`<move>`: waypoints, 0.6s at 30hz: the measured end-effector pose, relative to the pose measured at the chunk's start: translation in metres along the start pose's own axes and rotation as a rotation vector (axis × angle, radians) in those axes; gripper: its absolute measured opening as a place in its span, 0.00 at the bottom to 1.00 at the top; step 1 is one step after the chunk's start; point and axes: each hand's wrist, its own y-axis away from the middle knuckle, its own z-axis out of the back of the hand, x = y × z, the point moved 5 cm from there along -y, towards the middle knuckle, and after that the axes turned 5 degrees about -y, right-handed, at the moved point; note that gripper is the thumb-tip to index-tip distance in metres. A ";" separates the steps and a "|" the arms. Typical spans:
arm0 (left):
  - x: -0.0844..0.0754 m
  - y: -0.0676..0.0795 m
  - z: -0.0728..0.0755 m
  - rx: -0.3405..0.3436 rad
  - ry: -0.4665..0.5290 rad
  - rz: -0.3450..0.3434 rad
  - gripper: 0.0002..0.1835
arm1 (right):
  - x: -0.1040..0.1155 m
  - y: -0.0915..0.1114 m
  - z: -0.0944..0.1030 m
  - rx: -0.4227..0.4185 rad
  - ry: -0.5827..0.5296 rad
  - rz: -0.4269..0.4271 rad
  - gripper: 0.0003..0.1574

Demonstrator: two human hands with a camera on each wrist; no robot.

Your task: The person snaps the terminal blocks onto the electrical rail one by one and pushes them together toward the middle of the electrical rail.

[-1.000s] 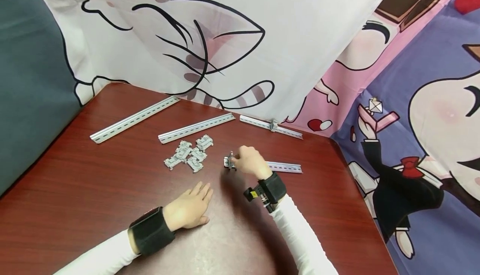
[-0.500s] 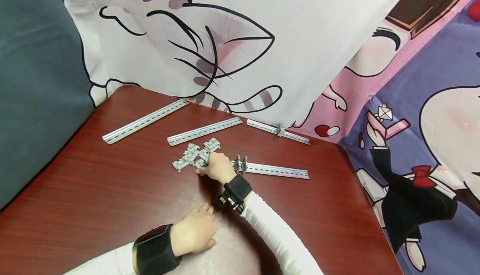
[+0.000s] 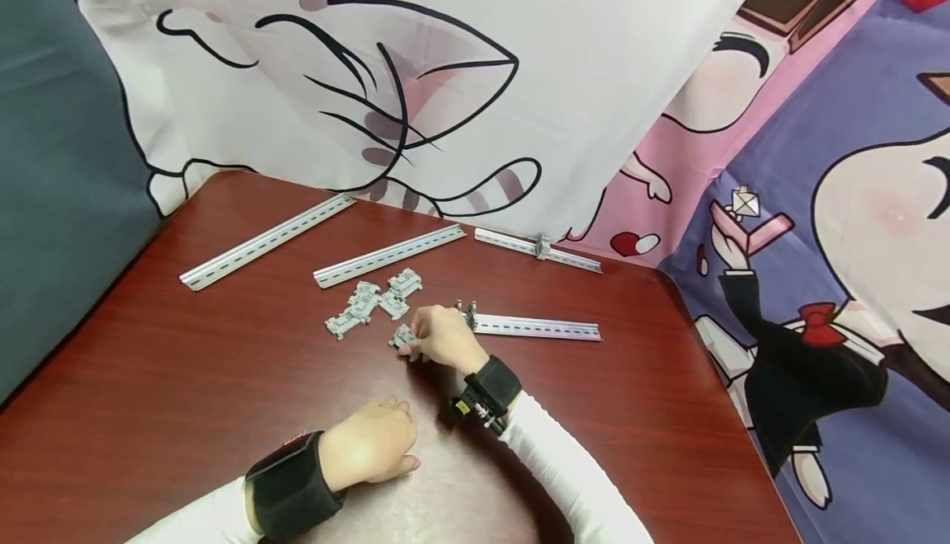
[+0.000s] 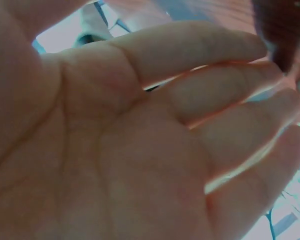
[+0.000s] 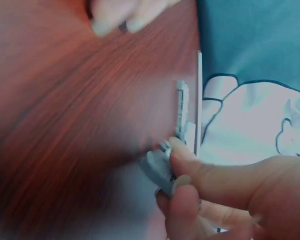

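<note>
My right hand (image 3: 445, 338) pinches a grey DIN-rail terminal block (image 3: 403, 335) between thumb and fingers, just left of the nearest metal rail. In the right wrist view the same block (image 5: 159, 166) tilts at the fingertips, partly hidden by them. Two terminal blocks (image 3: 468, 313) stand on the left end of that slotted DIN rail (image 3: 542, 327), partly behind the hand. Left of my right hand lies a loose group of terminal blocks (image 3: 359, 303). My left hand (image 3: 371, 443) is low over the near tabletop and holds nothing; the left wrist view shows its palm (image 4: 135, 135) with loosely extended fingers.
Two bare DIN rails, one at the left (image 3: 269, 241) and one in the middle (image 3: 389, 255), lie farther back on the brown table (image 3: 185, 379). At the back right another rail (image 3: 505, 239) carries one terminal block (image 3: 543, 246). Printed curtains (image 3: 609, 49) border the table.
My right hand has gone from the near rail leftward to the loose blocks, then slightly back with one pinched. My left hand's spread fingers have drawn in a little.
</note>
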 end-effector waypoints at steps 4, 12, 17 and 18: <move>0.008 -0.011 0.007 -0.049 0.046 -0.062 0.17 | -0.018 0.019 0.018 0.049 -0.117 -0.032 0.12; 0.029 -0.062 0.020 -0.037 0.203 -0.136 0.30 | -0.082 0.049 0.080 -0.012 -0.228 -0.159 0.12; 0.039 -0.089 0.020 -0.057 0.188 -0.121 0.33 | -0.132 0.064 0.114 -0.170 -0.224 -0.265 0.14; 0.039 -0.093 0.019 -0.055 0.188 -0.118 0.34 | -0.144 0.067 0.120 -0.207 -0.208 -0.290 0.14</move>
